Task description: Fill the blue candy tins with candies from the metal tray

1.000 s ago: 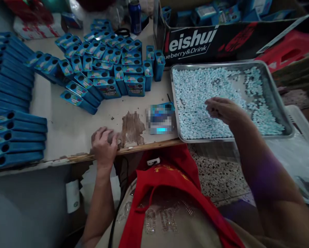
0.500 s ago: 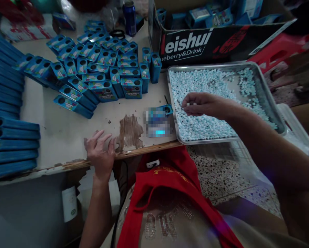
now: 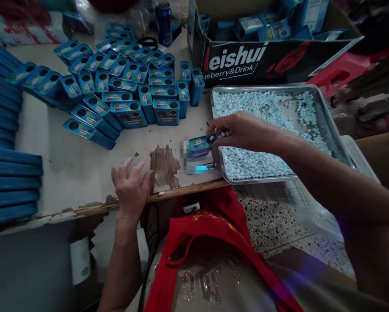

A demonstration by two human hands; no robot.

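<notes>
My right hand (image 3: 238, 130) is closed on several small pale candies (image 3: 225, 134), its fingertips over the round hole of a small blue candy box (image 3: 199, 146). That box stands beside the tray, near the table's front edge. Right under my right forearm lies a metal tray (image 3: 262, 179) spread with white and pale-blue candies (image 3: 253, 164). My left hand (image 3: 131, 186) hovers or rests by the worn table edge, fingers apart and nothing in it. A blurred, pixelated patch with a bright blue spot hides what lies just in front of the box.
Rows of blue boxes (image 3: 129, 115) with round holes stand at the back. More boxes (image 3: 12, 182) are stacked at the left. A black carton (image 3: 233, 60) holding blue boxes is behind the tray. A blue can (image 3: 164, 24) stands at the back.
My right hand has moved left from the tray to the small box, carrying candies. My left hand stays by the table edge, its fingers still spread.
</notes>
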